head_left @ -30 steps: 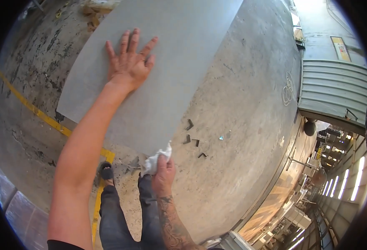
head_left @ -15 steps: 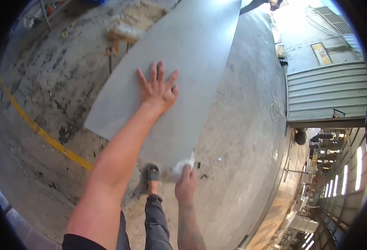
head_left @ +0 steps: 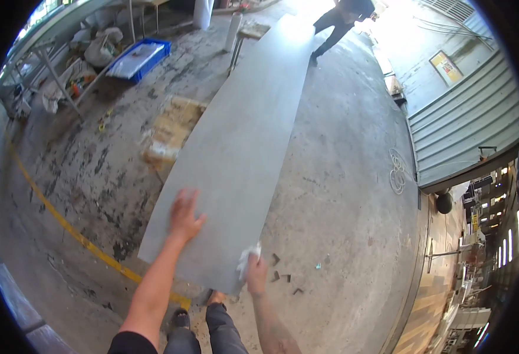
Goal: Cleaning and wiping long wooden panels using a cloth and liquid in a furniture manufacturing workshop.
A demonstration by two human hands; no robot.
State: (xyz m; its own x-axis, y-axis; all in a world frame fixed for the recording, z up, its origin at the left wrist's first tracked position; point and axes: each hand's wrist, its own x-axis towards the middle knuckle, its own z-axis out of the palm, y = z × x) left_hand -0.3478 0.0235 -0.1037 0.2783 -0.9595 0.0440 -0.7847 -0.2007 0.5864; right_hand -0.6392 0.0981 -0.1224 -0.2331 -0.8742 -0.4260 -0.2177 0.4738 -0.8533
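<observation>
— Fingers of the left hand (head_left: 184, 215) lie spread and flat on the long grey panel (head_left: 245, 141), low centre of the frame; nothing is gripped, only pressed

— And the right hand (head_left: 256, 272)?

— Closed around a crumpled white rag (head_left: 247, 259) at the panel's near right edge, lower middle. I cannot tell whether the fingertips also pinch the edge itself

— How would you handle it well from here?

— My judgement: keep the flat palm pressing evenly so the sheet doesn't flex or slide, and keep the rag between skin and that thin edge, which looks sharp. A sheet this long wants slow moves, in step with the person in dark clothes (head_left: 339, 20) at the far end, top of the frame

— What is it made of?

— Smooth, matt, pale grey, thin and narrow, running from the lower centre to the top; metal or board, I cannot say which. Its far part rests on a small stand (head_left: 245, 35). Below is rough, stained concrete floor (head_left: 342, 194) with a yellow line (head_left: 65, 224) at left, a blue tray (head_left: 138, 59) upper left, and a few dark scraps (head_left: 284, 277) by the right hand
</observation>
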